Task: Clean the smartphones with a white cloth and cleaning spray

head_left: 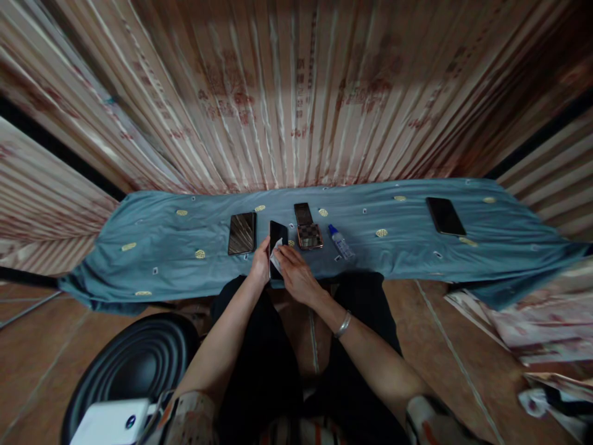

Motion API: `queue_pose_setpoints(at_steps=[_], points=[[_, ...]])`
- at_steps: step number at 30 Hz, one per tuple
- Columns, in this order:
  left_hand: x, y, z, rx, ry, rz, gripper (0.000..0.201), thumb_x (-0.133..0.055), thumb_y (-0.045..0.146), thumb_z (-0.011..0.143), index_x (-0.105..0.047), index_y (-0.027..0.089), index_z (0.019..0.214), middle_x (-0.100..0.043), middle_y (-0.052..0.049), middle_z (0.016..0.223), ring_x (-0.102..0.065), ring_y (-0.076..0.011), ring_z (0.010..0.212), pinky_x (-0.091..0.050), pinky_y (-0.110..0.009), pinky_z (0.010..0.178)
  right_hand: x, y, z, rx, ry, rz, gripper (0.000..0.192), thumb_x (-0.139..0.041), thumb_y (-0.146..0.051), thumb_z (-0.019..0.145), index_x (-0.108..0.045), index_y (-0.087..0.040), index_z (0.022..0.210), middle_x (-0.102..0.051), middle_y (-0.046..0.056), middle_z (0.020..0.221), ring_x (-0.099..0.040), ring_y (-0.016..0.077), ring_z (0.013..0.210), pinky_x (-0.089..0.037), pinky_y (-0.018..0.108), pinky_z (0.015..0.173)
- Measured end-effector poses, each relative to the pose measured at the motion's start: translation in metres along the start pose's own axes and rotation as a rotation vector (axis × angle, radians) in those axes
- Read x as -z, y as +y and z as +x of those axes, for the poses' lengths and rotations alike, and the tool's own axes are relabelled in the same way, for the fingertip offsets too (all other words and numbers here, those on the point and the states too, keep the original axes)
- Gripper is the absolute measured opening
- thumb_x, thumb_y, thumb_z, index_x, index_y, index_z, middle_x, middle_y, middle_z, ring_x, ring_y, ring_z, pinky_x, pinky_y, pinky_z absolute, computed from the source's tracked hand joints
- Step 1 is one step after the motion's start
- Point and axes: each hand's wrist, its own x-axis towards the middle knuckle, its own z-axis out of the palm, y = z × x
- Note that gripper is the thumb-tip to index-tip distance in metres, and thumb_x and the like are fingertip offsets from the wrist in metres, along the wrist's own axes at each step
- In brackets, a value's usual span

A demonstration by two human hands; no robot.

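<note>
A black smartphone (pixel 278 231) is gripped along its left edge by my left hand (pixel 262 262), tilted up above the cloth. My right hand (pixel 296 272) presses a white tissue (pixel 276 254) against the phone's screen, its fingers closed over the tissue. Left of the hands lies a dark tablet-like device (pixel 242 233) with a reflective screen. Just to the right sits an opened compact-style case (pixel 309 235) with a checkered lower half and a dark lid. Beside that, a clear bottle with a blue cap (pixel 341 243) lies on its side.
Another black phone (pixel 445 216) lies toward the right end of the table, which a blue-green patterned cloth (pixel 393 247) covers. Pleated curtains (pixel 287 93) hang behind and at both sides. On the floor at lower left stands a round black stool (pixel 134 364) with a white device (pixel 111 423) on it.
</note>
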Motion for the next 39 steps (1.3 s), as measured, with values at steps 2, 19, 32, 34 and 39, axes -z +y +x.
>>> queue_pose_setpoints(at_steps=[2, 19, 32, 34, 39], points=[[0.002, -0.001, 0.003, -0.013, 0.008, 0.001, 0.026, -0.052, 0.028, 0.089, -0.067, 0.011, 0.077, -0.067, -0.002, 0.056, -0.058, -0.0119, 0.043, -0.047, -0.023, 0.05, 0.0, 0.0, 0.0, -0.001, 0.006, 0.002, 0.052, -0.037, -0.009, 0.091, -0.049, -0.008, 0.141, -0.052, 0.018, 0.142, -0.041, 0.0264, 0.139, -0.04, 0.051, 0.115], [-0.012, -0.013, -0.007, -0.022, 0.017, -0.021, 0.031, -0.051, 0.023, 0.09, -0.072, 0.011, 0.11, -0.078, -0.008, 0.089, -0.074, -0.0228, 0.093, -0.055, -0.033, 0.093, 0.003, 0.03, 0.038, -0.178, 0.089, -0.059, 0.054, -0.032, -0.01, 0.093, -0.043, -0.002, 0.145, -0.046, 0.021, 0.148, -0.036, 0.0265, 0.142, -0.032, 0.048, 0.119], [-0.014, -0.002, -0.01, -0.023, 0.046, -0.04, 0.033, -0.05, 0.027, 0.091, -0.071, 0.009, 0.108, -0.078, -0.009, 0.086, -0.075, -0.0233, 0.085, -0.057, -0.033, 0.086, -0.004, 0.025, 0.03, -0.203, 0.053, -0.071, 0.055, -0.038, -0.006, 0.087, -0.046, 0.005, 0.141, -0.048, 0.026, 0.145, -0.04, 0.0291, 0.139, -0.033, 0.047, 0.119], [-0.015, -0.001, -0.011, -0.028, 0.058, -0.046, 0.033, -0.047, 0.026, 0.092, -0.07, 0.008, 0.109, -0.078, -0.009, 0.085, -0.075, -0.0227, 0.085, -0.057, -0.033, 0.086, -0.005, 0.025, 0.029, -0.199, 0.058, -0.067, 0.055, -0.038, -0.006, 0.087, -0.047, 0.003, 0.14, -0.049, 0.026, 0.144, -0.04, 0.0289, 0.139, -0.034, 0.047, 0.118], [-0.017, -0.003, -0.013, -0.008, 0.029, -0.027, 0.032, -0.048, 0.025, 0.091, -0.071, 0.011, 0.109, -0.078, -0.008, 0.084, -0.075, -0.0221, 0.084, -0.058, -0.032, 0.085, -0.003, 0.031, 0.032, -0.216, 0.104, -0.062, 0.056, -0.037, -0.005, 0.087, -0.046, -0.001, 0.143, -0.052, 0.023, 0.142, -0.042, 0.0268, 0.139, -0.034, 0.048, 0.118]])
